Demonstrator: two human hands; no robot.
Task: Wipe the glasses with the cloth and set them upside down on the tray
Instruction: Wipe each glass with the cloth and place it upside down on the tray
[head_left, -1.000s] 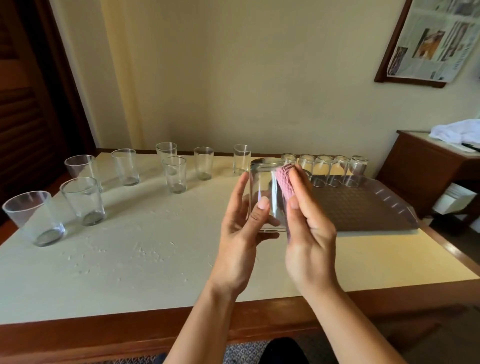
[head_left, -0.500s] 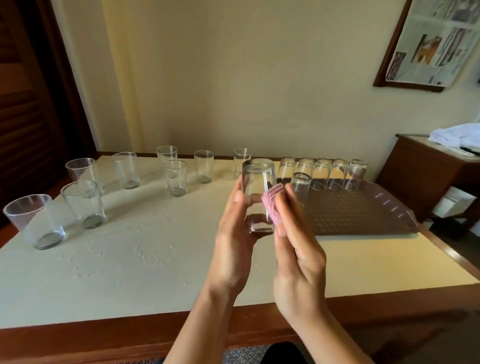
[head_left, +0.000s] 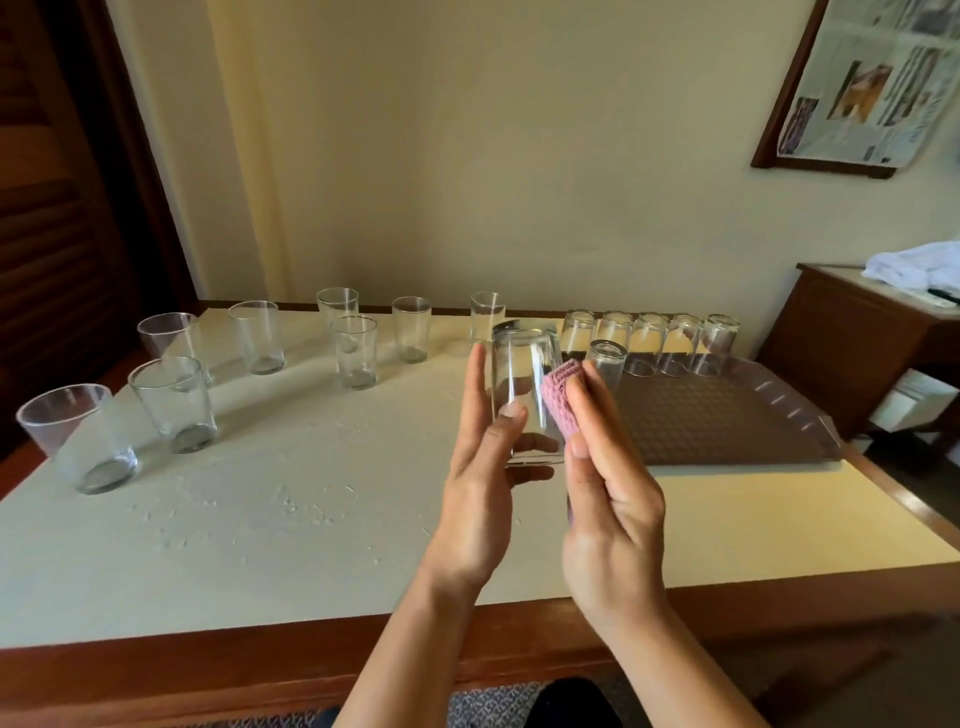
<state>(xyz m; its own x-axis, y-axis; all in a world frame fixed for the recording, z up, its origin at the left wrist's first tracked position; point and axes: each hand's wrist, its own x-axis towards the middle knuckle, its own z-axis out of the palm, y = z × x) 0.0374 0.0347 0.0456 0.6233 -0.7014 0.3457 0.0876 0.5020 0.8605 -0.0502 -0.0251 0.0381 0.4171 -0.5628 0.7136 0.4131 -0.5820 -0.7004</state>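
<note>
Glass (head_left: 525, 395), turned upside down, was held above the surface (head_left: 311, 509) by the left hand (head_left: 480, 499), thumb and fingers around it. The right hand (head_left: 610, 514) pinched a pink cloth (head_left: 561, 402) against its side. Six glasses stood inverted on the tray (head_left: 727, 421), far right.

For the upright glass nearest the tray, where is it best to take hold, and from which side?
Grip the upright glass probably around its side wall, near the middle, with fingers and thumb on opposite sides. Come from the front: its mouth faces up, the wall is smooth and slightly tapered, and the tray with inverted glasses crowds its right.
</note>
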